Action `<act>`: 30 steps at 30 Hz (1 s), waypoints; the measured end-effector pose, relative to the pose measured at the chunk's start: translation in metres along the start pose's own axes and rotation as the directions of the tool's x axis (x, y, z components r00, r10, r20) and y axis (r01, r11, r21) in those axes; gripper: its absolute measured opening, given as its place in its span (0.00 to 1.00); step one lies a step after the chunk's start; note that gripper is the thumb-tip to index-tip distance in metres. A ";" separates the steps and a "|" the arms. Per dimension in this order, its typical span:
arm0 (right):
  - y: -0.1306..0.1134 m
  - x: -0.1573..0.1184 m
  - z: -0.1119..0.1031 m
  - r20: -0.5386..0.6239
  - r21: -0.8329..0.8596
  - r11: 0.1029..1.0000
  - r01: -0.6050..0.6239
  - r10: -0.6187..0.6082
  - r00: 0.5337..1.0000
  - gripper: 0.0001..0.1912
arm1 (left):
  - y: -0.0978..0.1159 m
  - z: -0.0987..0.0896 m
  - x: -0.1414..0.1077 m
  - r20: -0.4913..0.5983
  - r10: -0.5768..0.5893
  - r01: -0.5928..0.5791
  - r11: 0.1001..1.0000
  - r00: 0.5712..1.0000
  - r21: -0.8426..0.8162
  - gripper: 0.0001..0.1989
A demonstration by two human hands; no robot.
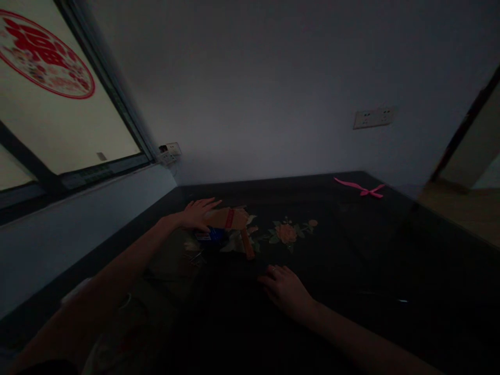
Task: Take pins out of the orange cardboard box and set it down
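My left hand (197,213) reaches over the far left of the dark table, its fingers spread. It touches or lies just over the left end of a flat tan piece (219,219) with a red label; which of the two, I cannot tell. A dark blue packet (211,236) lies beneath the hand and the tan piece. Beside them, a short brown strip (247,245) points toward me. My right hand (288,291), with a ring on one finger, rests on the table nearer to me. Its fingers lie loosely on the surface, and nothing shows in them.
The dark table (351,250) carries a printed flower pattern (287,233). A pink ribbon (363,190) lies at its far right. Along the left runs a window (78,130) with a red round sticker. A crumpled clear bag (113,349) shows dimly at lower left.
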State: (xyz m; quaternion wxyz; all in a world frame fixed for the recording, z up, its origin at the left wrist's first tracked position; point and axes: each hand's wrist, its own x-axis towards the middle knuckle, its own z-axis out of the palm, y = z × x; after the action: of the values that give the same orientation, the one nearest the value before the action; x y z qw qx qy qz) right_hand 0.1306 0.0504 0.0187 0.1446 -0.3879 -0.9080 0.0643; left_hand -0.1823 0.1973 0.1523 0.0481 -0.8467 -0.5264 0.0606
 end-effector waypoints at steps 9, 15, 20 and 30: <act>0.018 0.002 0.001 -0.171 0.353 0.907 -0.229 0.303 0.937 0.06 | 0.228 0.060 -0.064 -0.559 0.108 -0.481 0.658 0.822 -0.580 0.07; 0.031 -0.018 -0.002 -0.159 0.312 0.891 -0.328 0.390 0.907 0.14 | 0.268 0.112 -0.080 -0.440 0.306 -0.535 0.518 0.844 -0.667 0.14; 0.019 -0.045 0.010 -0.055 0.276 0.934 -0.226 0.250 0.967 0.17 | 0.257 0.115 -0.073 -0.297 0.128 -0.322 0.467 0.946 -0.824 0.18; 0.016 -0.055 0.019 0.168 0.016 0.996 0.085 -0.087 0.982 0.06 | 0.257 0.114 -0.073 -0.154 0.251 -0.231 0.317 0.956 -0.920 0.19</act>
State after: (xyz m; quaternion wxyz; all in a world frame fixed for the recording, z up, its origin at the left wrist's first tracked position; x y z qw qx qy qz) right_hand 0.1718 0.0213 -0.0147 0.0717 -0.3407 -0.9326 0.0947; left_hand -0.0040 0.0199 0.0060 -0.4531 -0.7919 -0.3360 -0.2338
